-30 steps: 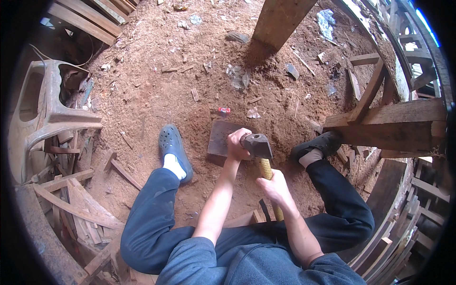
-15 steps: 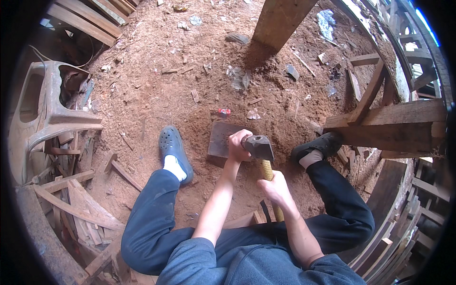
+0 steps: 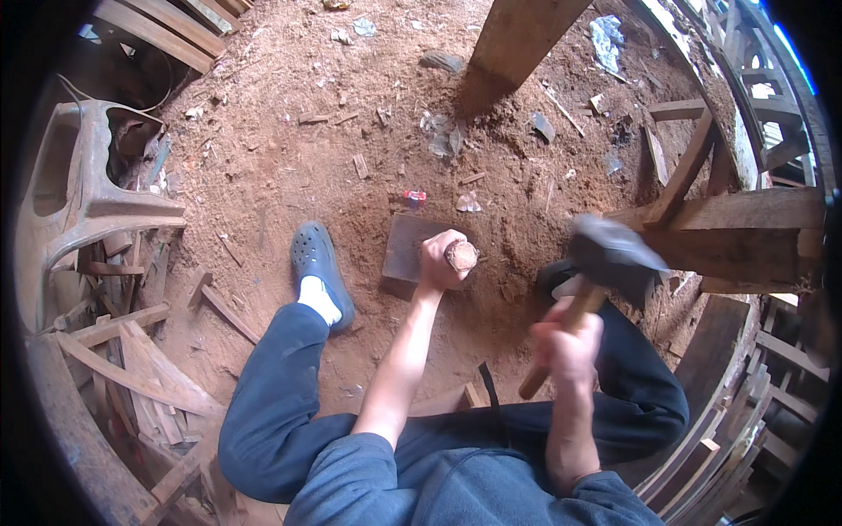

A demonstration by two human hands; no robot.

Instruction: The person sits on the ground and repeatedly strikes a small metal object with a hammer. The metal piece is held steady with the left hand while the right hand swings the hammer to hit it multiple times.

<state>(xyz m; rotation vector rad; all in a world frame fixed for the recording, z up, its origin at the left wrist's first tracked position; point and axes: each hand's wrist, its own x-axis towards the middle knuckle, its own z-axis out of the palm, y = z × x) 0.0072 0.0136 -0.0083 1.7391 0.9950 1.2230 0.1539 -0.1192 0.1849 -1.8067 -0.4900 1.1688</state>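
Observation:
My left hand (image 3: 443, 260) is closed around an upright tool's round wooden handle (image 3: 460, 255), whose frayed end faces up. The tool's lower part is hidden under the fist, so its tip cannot be made out. Beneath that hand, a flat dark wooden block (image 3: 405, 254) lies on the ground between my feet. Off to the right, my right hand (image 3: 568, 346) grips a hammer (image 3: 617, 256) by its handle. Its heavy metal head is raised, blurred by motion, and apart from the wooden handle.
Sawdust and scraps cover the ground (image 3: 289, 167). A worn plastic chair (image 3: 132, 206) lies at the left near wood offcuts (image 3: 153, 368). A wooden post (image 3: 517, 44) stands ahead; a timber frame (image 3: 728, 219) and stacked boards (image 3: 702, 430) flank the right side.
The hammer has swung from above my left hand out to the right, with my right hand moving along. That uncovers the handle's round top. My left hand stays nearly in place.

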